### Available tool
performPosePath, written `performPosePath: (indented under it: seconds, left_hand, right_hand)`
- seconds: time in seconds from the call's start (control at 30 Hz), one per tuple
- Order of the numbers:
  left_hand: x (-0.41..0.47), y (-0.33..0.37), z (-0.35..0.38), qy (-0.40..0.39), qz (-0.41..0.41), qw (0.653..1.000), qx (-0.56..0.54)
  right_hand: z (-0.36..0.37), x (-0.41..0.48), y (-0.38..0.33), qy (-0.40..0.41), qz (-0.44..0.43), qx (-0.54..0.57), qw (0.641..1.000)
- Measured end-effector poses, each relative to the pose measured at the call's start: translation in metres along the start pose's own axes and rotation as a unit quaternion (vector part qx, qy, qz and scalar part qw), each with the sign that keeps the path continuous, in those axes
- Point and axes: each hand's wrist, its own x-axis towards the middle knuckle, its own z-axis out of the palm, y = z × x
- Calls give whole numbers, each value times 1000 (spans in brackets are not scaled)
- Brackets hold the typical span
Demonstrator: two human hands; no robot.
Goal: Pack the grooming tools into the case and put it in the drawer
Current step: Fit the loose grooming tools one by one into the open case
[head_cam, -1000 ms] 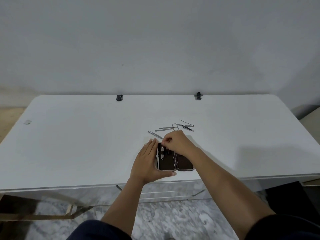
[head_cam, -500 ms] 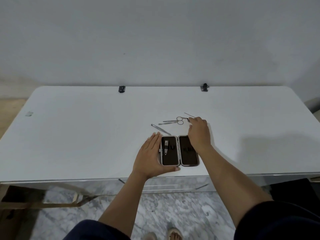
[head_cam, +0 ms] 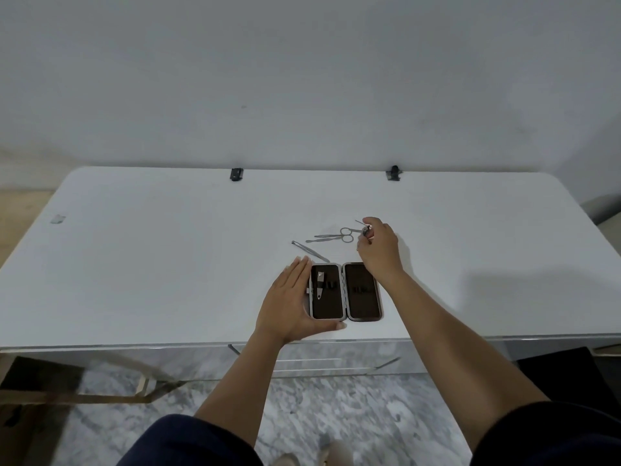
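Note:
A small dark case (head_cam: 362, 292) lies open flat near the front edge of the white table (head_cam: 168, 264). A nail clipper (head_cam: 320, 284) sits strapped in its left half; the right half shows no tool. My left hand (head_cam: 290, 304) lies flat against the case's left side, steadying it. My right hand (head_cam: 378, 248) is beyond the case, its fingers pinched on a small metal tool (head_cam: 366, 232). Small scissors (head_cam: 342, 235), a thin metal stick (head_cam: 319, 240) and tweezers (head_cam: 309, 251) lie loose on the table behind the case.
Two black clips (head_cam: 236, 174) (head_cam: 393, 172) sit on the table's far edge by the wall. A drawer front with a handle (head_cam: 336, 361) shows under the table's front edge. A bit of tape (head_cam: 57, 219) lies at the left. Marble floor lies below.
My right hand left the case's left half, reached back to the loose tools and pinched a small metal one. The left hand stayed on the case.

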Motion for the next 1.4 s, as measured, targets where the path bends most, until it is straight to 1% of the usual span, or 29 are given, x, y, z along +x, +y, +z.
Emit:
performPosePath:
  seconds: [0.13,0.23,0.37,0.5,0.7,0.9,1.0,1.13,1.4]
  left_hand:
    - [-1,0,0,6,2,1000,-3]
    - [-1,0,1,5,5,1000,-1]
    - [-1,0,1,5,2,1000,3]
    - [0,-1,2,3,2,1000,2]
    - [0,-4,5,7,3,1000,5]
    - [0,-4,5,8,4,1000,-5]
    - [0,-4,4,8,5,1000,-8]
    - [-1,-5,5,6,2,1000,-12]
    - [1,-5,6,0,4,1000,-3]
  right_hand:
    - [-1,-6,-10,-16,15,100,995]
    - [1,-13,-15,-59,16,117,991]
    - [6,-20,-17,-102,16,64,993]
    - [10,-24,-16,-130,16,67,989]
    - [11,-25,-15,-150,9,20,988]
    - [14,-20,-15,-146,-37,-62,987]
    - [14,-19,-17,-164,-46,-95,981]
    - [14,-23,-16,-181,-34,-93,978]
    - [11,-28,-14,-232,-48,-94,967]
